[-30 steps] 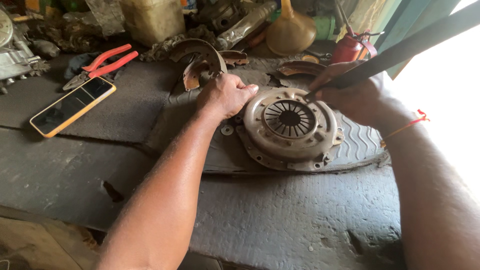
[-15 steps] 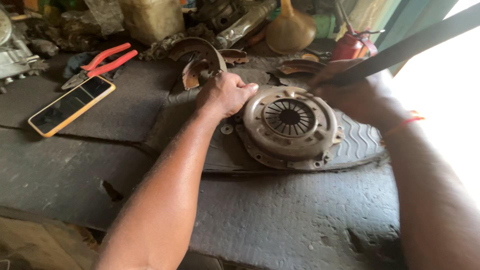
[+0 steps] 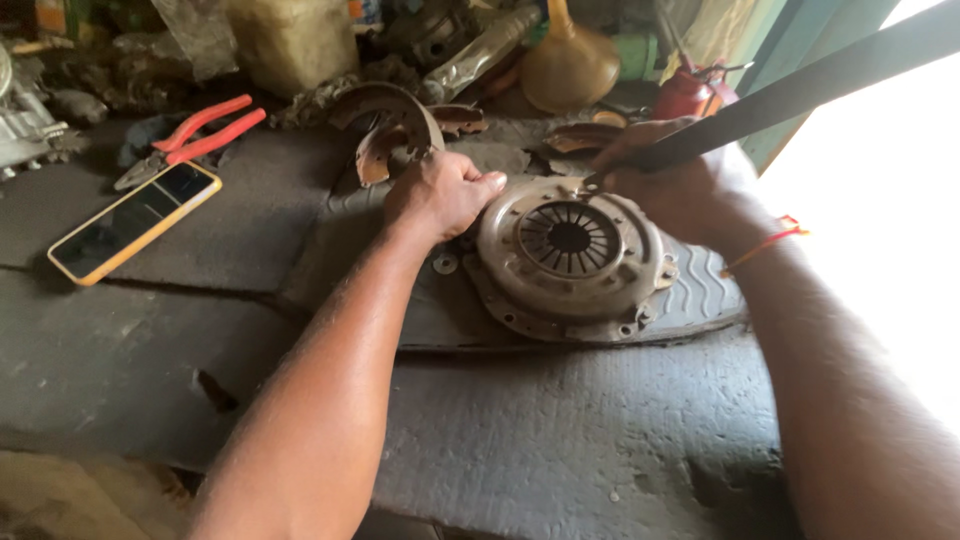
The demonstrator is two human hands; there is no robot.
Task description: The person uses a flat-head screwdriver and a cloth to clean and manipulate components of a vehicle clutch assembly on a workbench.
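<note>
On clutch plate (image 3: 570,250): both hands (gripping).

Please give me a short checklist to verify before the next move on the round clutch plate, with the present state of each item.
1. Left hand steadies the clutch plate at its left edge: ok.
2. Right hand holds the long bar at the plate's far rim: ok.
3. Plate lies flat on the rubber mat: ok.
4. Bar tip seated on a bolt: cannot tell.
5. Phone and pliers lie apart from the plate: ok.
</note>
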